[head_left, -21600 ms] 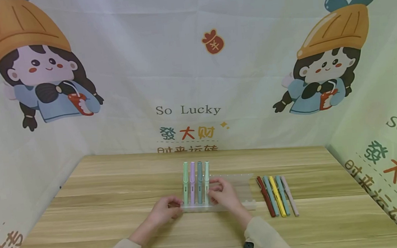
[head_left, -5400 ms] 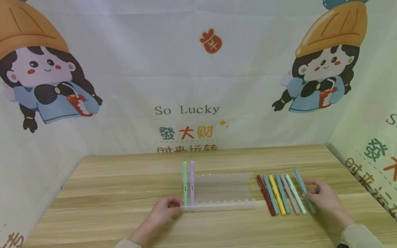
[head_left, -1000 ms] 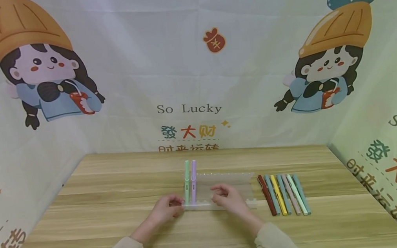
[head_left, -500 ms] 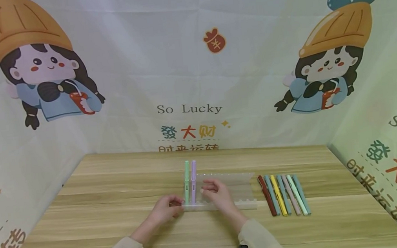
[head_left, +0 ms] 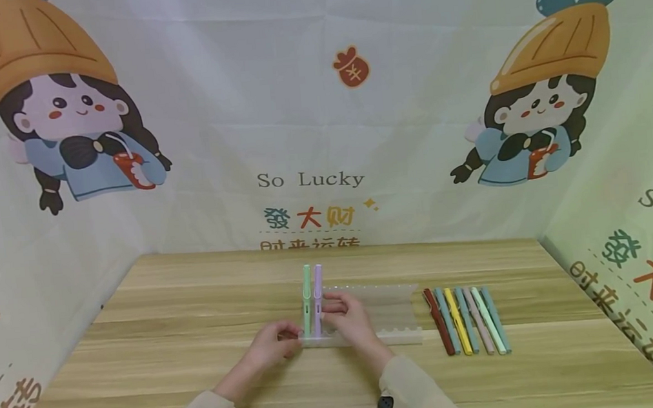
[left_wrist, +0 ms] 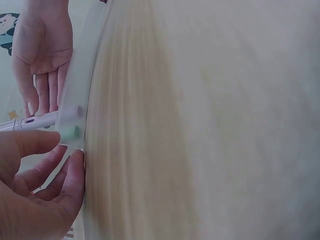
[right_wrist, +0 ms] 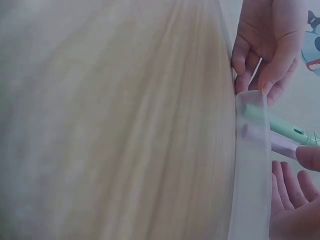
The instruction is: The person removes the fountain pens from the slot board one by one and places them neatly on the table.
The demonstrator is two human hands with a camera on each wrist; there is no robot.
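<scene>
A clear plastic pen rack (head_left: 396, 338) with a notched front edge stands mid-table. Two capped pens lean in its left end: a light green pen (head_left: 307, 299) and, beside it, a lavender pen (head_left: 318, 282). My left hand (head_left: 271, 343) holds the rack's left corner between thumb and fingers. At the lavender pen's barrel is my right hand (head_left: 351, 320), thumb and fingertips pinching it. The right wrist view shows the thumb (right_wrist: 308, 157) against the lavender pen, the other fingers below it. Both pens' lower ends show through the frosted front strip (right_wrist: 252, 190).
Right of the rack several capped pens lie side by side: a dark red pen (head_left: 439, 324), a yellow pen (head_left: 458, 322), a pinkish pen (head_left: 479, 321), a pale mint pen (head_left: 489, 322) and blue ones. A printed cloth (head_left: 210, 143) hangs behind the wooden table (head_left: 195, 300).
The slate blue and pale mint pens have gone from the rack to the row at right. Within the last second my right hand moved left across the rack to the lavender pen. The left hand stayed put.
</scene>
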